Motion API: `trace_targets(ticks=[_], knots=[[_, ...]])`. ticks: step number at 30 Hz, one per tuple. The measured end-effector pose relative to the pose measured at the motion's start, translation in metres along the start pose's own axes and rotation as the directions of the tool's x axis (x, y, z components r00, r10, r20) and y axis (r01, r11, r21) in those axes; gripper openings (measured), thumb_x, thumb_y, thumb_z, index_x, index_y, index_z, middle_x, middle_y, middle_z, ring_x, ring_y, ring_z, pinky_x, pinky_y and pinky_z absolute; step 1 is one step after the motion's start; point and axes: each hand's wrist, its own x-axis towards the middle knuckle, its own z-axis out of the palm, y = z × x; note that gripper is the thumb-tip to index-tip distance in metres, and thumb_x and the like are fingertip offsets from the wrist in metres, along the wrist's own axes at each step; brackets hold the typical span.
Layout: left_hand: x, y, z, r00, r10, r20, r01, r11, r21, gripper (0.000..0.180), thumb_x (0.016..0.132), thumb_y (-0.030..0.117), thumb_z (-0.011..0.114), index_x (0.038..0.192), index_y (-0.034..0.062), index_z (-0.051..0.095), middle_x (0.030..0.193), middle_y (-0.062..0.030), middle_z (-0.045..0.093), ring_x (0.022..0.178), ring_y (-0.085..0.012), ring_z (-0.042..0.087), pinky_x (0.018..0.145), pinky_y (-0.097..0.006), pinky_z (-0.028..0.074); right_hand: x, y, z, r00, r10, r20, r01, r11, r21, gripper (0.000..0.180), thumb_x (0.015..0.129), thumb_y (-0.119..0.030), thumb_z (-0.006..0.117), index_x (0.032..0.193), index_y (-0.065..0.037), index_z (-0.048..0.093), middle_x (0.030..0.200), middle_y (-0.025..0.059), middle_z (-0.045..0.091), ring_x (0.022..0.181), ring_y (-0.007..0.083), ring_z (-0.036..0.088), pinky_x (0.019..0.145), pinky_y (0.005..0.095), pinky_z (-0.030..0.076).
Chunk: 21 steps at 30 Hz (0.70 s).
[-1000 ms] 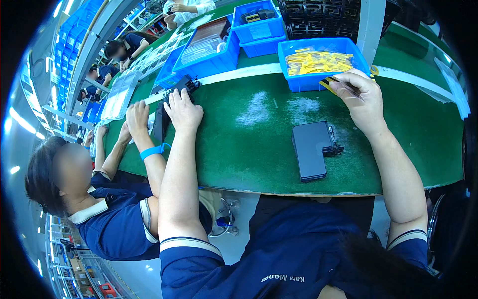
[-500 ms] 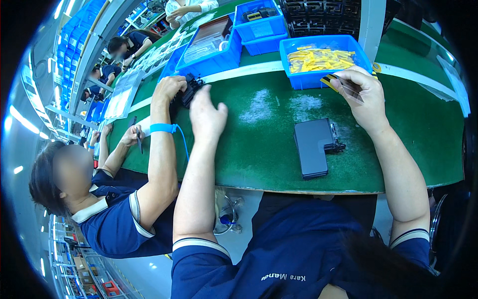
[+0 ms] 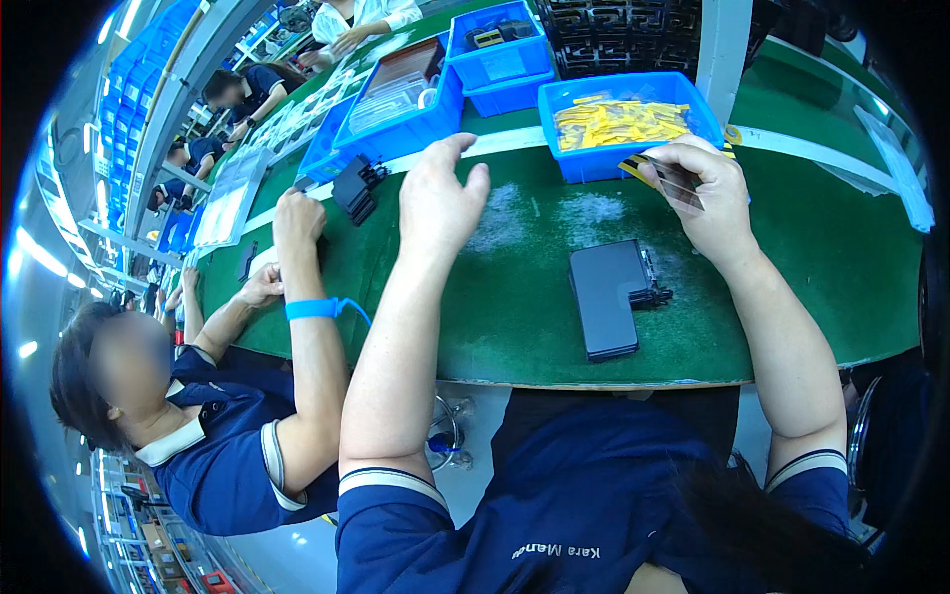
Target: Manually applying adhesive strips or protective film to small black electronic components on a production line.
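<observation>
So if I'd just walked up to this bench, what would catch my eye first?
Probably the blue bin of yellow strips at the back of the green table. Just in front of it, the right hand pinches a thin dark strip. A dark flat device lies mid-table, while the left hand hovers open and a co-worker's arm with a blue wristband reaches in alongside.

I see a dark flat case [image 3: 606, 297] lying on the green surface [image 3: 515, 317], with a stack of black parts [image 3: 354, 188] farther left. Blue bins [image 3: 416, 104] sit behind, and a co-worker's arm wears a blue wristband [image 3: 312, 309].
</observation>
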Motion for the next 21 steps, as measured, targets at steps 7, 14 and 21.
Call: trace_targets(ticks=[7,14,21], knots=[[0.000,-0.001,0.003,0.992,-0.047,0.115,0.069,0.977,-0.200,0.030,0.078,0.007,0.062,0.107,-0.0010,0.061,0.098,-0.0103,0.066,0.087,-0.0159,0.063,0.079,-0.029,0.050,0.000,0.009,0.004,0.996,-0.073,-0.051,0.071,0.997,-0.035,0.012,0.076,-0.002,0.071,0.085,0.002,0.064,0.075,0.0052,0.059,0.066,0.0112,0.054,0.061,0.0230,0.044],[0.002,0.056,-0.002,0.904,0.185,0.385,0.014,0.889,-0.459,0.027,0.080,0.009,0.061,0.105,-0.0009,0.061,0.093,-0.0084,0.066,0.084,-0.0144,0.062,0.077,-0.026,0.048,0.004,-0.002,-0.003,0.959,0.281,0.018,-0.281,0.947,0.159,0.018,0.079,-0.008,0.067,0.094,0.002,0.065,0.082,0.0075,0.064,0.072,0.0119,0.059,0.066,0.0252,0.048],[-0.023,0.105,-0.018,0.597,0.505,0.623,-0.428,0.857,-0.285,0.089,0.054,0.045,0.081,0.120,-0.0045,0.049,0.106,-0.0183,0.058,0.096,-0.0325,0.058,0.084,-0.037,0.046,0.002,-0.010,-0.008,0.944,0.329,0.025,-0.309,0.855,0.417,0.025,0.080,-0.012,0.066,0.101,0.002,0.063,0.091,0.0062,0.066,0.078,0.0104,0.060,0.071,0.0244,0.049]])
